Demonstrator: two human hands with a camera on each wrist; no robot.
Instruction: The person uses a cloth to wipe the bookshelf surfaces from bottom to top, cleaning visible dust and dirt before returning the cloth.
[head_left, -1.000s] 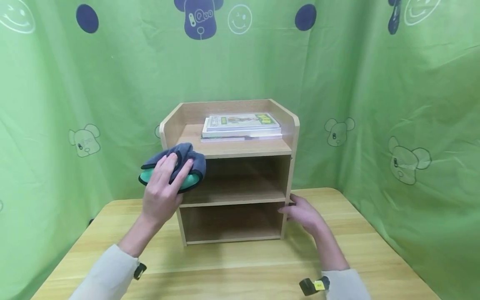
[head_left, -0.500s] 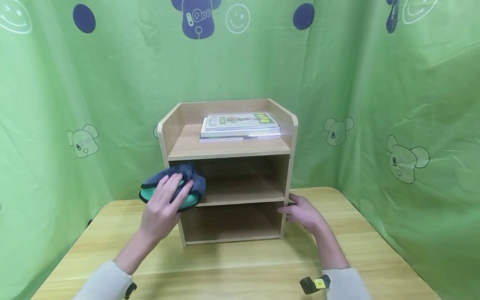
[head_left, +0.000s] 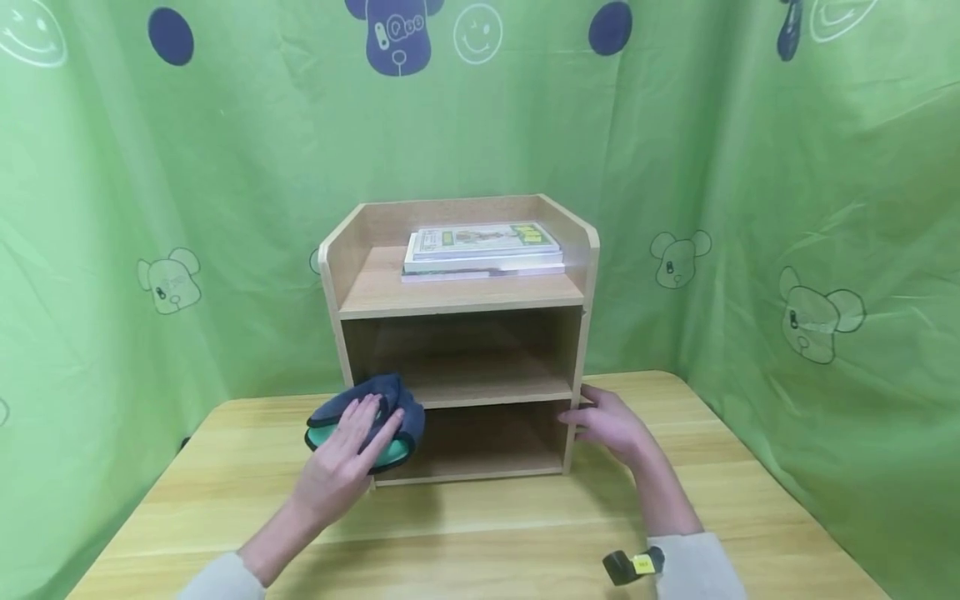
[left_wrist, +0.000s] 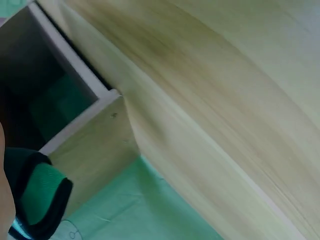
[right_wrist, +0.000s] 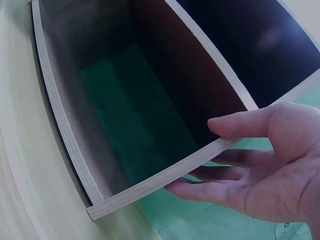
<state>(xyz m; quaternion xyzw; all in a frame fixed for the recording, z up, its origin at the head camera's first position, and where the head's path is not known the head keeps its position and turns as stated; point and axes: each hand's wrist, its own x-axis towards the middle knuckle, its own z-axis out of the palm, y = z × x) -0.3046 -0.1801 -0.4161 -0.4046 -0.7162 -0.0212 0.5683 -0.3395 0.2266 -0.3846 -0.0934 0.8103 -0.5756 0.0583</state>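
My left hand holds a folded cleaning cloth, blue-grey and green with black edging. It is at the front left edge of a small wooden shelf unit, about level with the lower compartment. The left wrist view catches only part of the cloth, close to the outer side panel. On the other side, my right hand grips the right side panel. In the right wrist view the thumb of that hand lies on the inner side of the panel and the fingers on the outer side.
A short stack of books lies on the unit's top shelf, between raised sides and back. The unit stands on a light wooden table. Green printed curtains hang behind and on both sides.
My left hand has moved down along the shelf's left front edge with the cloth, from top-shelf height to the lower compartment. The right hand keeps its place on the right panel.
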